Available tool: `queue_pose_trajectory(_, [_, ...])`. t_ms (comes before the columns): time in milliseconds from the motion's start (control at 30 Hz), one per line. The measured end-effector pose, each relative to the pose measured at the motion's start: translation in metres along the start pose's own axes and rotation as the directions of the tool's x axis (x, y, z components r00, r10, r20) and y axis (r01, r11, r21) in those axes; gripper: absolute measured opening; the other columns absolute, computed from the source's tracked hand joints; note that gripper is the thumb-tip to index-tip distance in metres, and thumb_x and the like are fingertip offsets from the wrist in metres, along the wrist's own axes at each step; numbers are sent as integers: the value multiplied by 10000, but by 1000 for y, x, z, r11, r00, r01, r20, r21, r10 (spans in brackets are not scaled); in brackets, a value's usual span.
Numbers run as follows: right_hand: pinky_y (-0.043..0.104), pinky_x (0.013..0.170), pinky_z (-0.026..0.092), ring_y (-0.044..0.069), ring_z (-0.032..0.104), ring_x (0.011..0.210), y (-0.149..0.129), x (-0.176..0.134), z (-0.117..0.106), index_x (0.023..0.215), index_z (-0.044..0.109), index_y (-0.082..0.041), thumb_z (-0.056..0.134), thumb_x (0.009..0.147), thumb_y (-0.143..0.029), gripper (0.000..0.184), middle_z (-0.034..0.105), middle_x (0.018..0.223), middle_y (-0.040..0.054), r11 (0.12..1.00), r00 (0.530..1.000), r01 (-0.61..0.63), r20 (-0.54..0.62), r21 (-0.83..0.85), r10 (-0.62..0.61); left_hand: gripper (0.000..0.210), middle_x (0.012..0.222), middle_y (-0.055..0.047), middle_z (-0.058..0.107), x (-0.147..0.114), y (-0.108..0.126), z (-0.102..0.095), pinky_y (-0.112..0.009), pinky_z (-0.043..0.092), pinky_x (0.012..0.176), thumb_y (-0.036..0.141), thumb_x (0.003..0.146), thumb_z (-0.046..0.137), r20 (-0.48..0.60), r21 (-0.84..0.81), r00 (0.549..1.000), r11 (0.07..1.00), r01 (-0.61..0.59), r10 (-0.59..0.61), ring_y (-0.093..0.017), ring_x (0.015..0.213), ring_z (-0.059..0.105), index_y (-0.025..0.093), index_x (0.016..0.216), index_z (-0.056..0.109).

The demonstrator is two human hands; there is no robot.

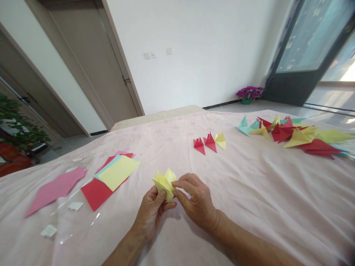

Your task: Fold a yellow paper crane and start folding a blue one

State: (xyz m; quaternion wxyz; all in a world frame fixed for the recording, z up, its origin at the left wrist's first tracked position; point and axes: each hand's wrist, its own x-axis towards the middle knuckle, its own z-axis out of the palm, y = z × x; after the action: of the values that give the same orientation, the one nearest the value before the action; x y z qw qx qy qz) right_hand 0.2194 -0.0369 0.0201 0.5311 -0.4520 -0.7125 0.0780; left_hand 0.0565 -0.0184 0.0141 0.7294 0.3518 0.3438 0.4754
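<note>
A pale yellow origami crane [164, 182], its folded points upward, is held above the pink cloth in front of me. My left hand [152, 210] grips its lower left side, thumb on the near face and fingers beneath. At its right edge, my right hand [196, 197] pinches the paper between thumb and index finger. Beyond the hands stand two red folded cranes [210, 142] and a yellow folded crane [220, 140] in a short row.
Several finished paper cranes [301, 136] lie piled at the right. Yellow, blue and red paper sheets [119, 172] and pink sheets [57, 188] lie at the left, near clear plastic and white scraps [48, 231]. The pink cloth [249, 192] is wrinkled.
</note>
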Motion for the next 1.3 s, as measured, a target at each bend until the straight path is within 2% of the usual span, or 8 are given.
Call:
queue_pose_trajectory(200, [317, 714, 458, 178, 568, 814, -1, -2, -1, 1025, 714, -266, 627, 855, -171, 213, 613, 873, 40, 1000, 1000, 2, -3, 20, -2, 372, 889, -50, 718, -2, -6, -1, -238, 607, 638, 353, 682, 841, -45, 76, 996, 995, -69, 72, -136, 720, 669, 136, 953, 707])
queue_pose_trajectory(467, [316, 696, 446, 171, 559, 790, -4, -2, -1, 902, 722, -241, 620, 831, -142, 160, 594, 864, 42, 998, 1000, -13, 19, 66, 11, 308, 989, -25, 688, -2, -10, -4, -298, 596, 741, 331, 804, 738, -24, 188, 985, 969, -163, 171, -153, 841, 655, 188, 1050, 622])
queue_pose_trajectory(600, [299, 681, 457, 165, 569, 793, -4, -2, 0, 897, 718, -239, 609, 833, -129, 168, 586, 863, 39, 988, 1000, -15, 26, 153, 11, 261, 942, -1, 672, -4, -11, -2, -298, 579, 776, 326, 839, 705, -2, 181, 985, 968, -172, 175, -138, 842, 643, 204, 1038, 587])
queue_pose_trajectory(733, [307, 705, 472, 175, 578, 826, -3, -2, 0, 899, 711, -241, 595, 836, -118, 180, 595, 890, 45, 986, 999, -14, 44, 164, 7, 270, 903, 2, 661, -7, -8, 3, -308, 577, 765, 339, 825, 718, -12, 179, 983, 967, -179, 184, -144, 824, 639, 199, 1010, 579])
queue_pose_trajectory(933, [314, 726, 473, 175, 579, 843, 2, -3, 2, 906, 717, -254, 614, 821, -92, 210, 596, 901, 39, 990, 1000, -17, 15, 138, 15, 567, 997, -57, 684, -10, -1, 13, -328, 595, 693, 385, 699, 817, -102, 158, 983, 978, -135, 152, -206, 864, 661, 204, 1179, 577])
queue_pose_trajectory(1100, [311, 703, 452, 171, 561, 807, 3, -3, 4, 881, 711, -245, 624, 829, -104, 173, 596, 849, 28, 993, 1000, -25, 1, 112, 25, 378, 927, -47, 688, -9, -3, 7, -287, 596, 666, 367, 719, 803, -58, 191, 993, 977, -91, 104, -181, 821, 659, 171, 1010, 661])
queue_pose_trajectory(1300, [321, 729, 433, 171, 554, 824, 1, 0, -1, 812, 691, -224, 661, 814, -121, 107, 588, 860, 23, 993, 996, -37, 80, 108, 28, 392, 983, -69, 692, -9, -8, 2, -271, 591, 697, 361, 758, 781, -35, 173, 996, 983, -70, 77, -168, 829, 658, 160, 1076, 668])
